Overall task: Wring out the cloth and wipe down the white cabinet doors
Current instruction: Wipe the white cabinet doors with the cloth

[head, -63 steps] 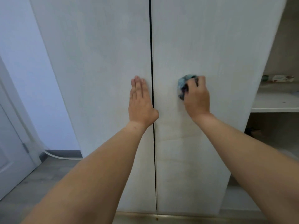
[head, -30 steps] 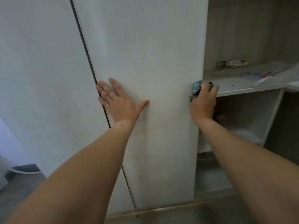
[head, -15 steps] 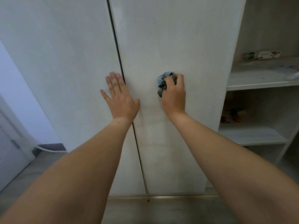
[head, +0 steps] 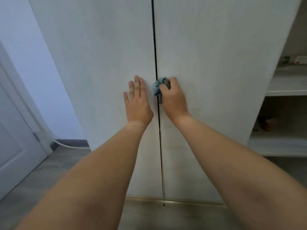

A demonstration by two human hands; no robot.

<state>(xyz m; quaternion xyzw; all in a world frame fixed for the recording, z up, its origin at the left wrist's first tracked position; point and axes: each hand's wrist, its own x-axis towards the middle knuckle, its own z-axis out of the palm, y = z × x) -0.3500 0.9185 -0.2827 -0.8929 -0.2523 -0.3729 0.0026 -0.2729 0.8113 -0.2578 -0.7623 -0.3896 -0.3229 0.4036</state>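
Left cabinet door (head: 103, 80): white, closed; the left hand (head: 138, 103) lies flat on it just left of the centre seam (head: 155, 47), fingers straight and pointing up, holding nothing.

Right cabinet door (head: 224, 72): white, closed.

Cloth (head: 157, 87): small, blue, bunched; pressed against the right door's left edge at the seam, level with the left hand's fingers. The right hand (head: 173, 98) closes its grip round the cloth, fingers curled over it.

Open shelves (head: 285, 92): far right of the doors; small items on the upper and middle shelves, too blurred to name, possibly packets.

Grey floor (head: 41, 176): near left. Pale room door (head: 13, 138): left edge.
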